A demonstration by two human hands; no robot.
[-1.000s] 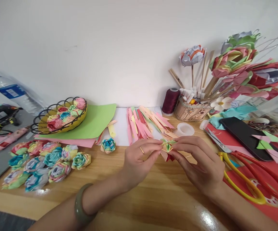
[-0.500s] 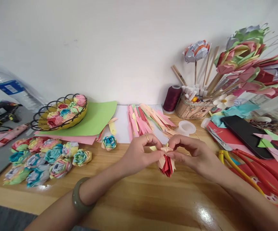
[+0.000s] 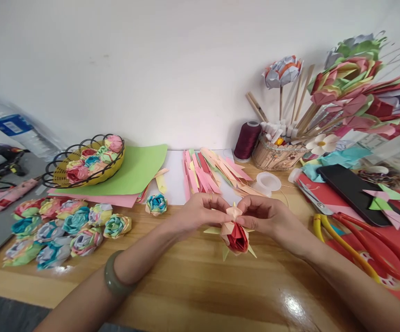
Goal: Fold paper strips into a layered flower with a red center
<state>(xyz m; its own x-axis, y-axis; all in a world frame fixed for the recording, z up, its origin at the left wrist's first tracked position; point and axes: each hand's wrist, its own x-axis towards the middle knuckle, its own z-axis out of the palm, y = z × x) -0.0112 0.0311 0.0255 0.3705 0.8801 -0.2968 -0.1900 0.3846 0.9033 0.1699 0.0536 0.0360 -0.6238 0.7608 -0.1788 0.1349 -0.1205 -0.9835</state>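
Observation:
A folded paper flower with a red centre, peach outer petals and pale yellow points hangs between my hands above the wooden table. My left hand pinches its upper left side, fingers closed. From the right, my right hand grips the peach petal at the top between thumb and fingers. Behind my hands lie many folded paper strips in pink, peach and red. A small blue and yellow paper flower sits left of my left hand.
At left are several paper flowers, a yellow basket of flowers, green paper and a bottle. At right stand a thread spool and a pen holder, with scissors and a black phone.
The flower has turned in my fingers, and its pale yellow points now show spread around it. My hands have shifted slightly; both still hold it.

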